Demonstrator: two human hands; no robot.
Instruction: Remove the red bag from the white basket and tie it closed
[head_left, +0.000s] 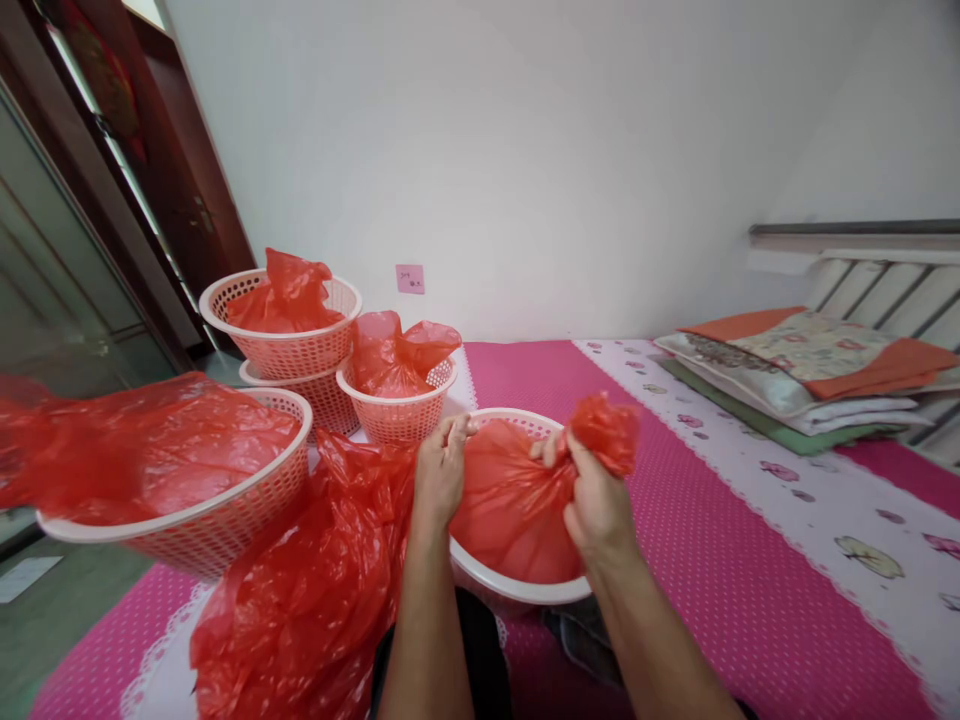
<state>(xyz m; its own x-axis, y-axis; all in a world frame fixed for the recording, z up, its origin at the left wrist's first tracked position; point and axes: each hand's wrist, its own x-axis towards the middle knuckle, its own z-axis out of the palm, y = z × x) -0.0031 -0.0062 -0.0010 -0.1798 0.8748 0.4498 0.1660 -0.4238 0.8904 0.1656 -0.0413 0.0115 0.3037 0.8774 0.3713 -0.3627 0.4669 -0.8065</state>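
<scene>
Our right grip [600, 505] clasps the gathered neck of a red bag [510, 510], its body in the basket [517, 590] just below; no knot shows yet. Our left grip [439, 475] curls at the basket's edge, its hold unclear; left of it, other baskets [291, 350] contain red plastic [225, 440], knotted or not we cannot tell.
</scene>
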